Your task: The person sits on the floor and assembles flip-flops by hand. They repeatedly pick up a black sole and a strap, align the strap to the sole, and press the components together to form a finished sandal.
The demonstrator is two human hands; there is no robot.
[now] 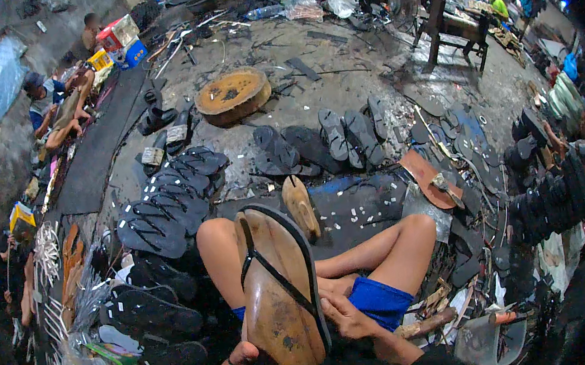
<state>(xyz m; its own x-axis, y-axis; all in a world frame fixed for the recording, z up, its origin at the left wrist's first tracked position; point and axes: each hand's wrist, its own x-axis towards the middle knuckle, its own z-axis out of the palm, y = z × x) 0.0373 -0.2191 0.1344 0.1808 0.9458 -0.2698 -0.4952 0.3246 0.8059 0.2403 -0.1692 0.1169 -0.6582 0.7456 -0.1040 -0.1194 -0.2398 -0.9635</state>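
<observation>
A wooden shoe last (281, 306) stands upright between my knees, wearing a black flip-flop (306, 260) whose straps cross its face and whose dark sole shows along the right side. My left hand (243, 354) grips the last low at its left edge, the thumb showing and the other fingers hidden behind. Against the sole's right edge, low down, my right hand (344, 318) pinches with curled fingers. A second wooden last (300, 207) lies just beyond the held one.
Rows of black flip-flops (172, 200) lie ahead to the left, more sandals (352, 136) straight ahead. Farther off sits a round wooden block (233, 95). At the right are a brown sole-shaped piece (428, 180), a clear plastic container (489, 342) and scraps. Other people (52, 101) sit along the left.
</observation>
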